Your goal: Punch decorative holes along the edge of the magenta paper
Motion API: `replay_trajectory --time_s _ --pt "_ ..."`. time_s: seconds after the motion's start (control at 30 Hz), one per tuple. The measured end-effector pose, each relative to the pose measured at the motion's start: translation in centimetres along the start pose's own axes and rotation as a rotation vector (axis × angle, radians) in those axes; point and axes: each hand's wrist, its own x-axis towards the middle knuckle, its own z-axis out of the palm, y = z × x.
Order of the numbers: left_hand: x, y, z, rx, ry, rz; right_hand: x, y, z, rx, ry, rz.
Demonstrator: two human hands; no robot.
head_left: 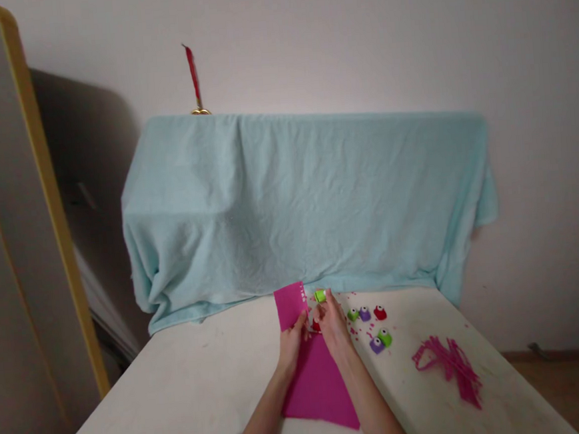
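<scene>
Fingers of the left hand (293, 340) are pinching the edge of the thin magenta paper sheet (317, 382), low in the frame's centre on the white tabletop (197, 385). The right hand (334, 324) is closing over a small red paper punch (317, 325) set on that edge. Being light and floppy, the sheet is probably best held near the punch. Right of the hands, other little punches (364, 314) and magenta paper strips (448, 361) are lying.

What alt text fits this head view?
Two bare hands, left hand and right hand, hold a magenta paper sheet on a white table. Small colourful punches and magenta paper strips lie to the right, before a light blue cloth.
</scene>
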Motion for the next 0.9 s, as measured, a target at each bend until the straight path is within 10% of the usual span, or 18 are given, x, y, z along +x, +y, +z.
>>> replay_trajectory --time_s 0.9 --pt "-0.7 0.6 0.0 0.084 -0.041 0.047 -1.3 0.4 0.5 -0.195 -0.017 -0.015"
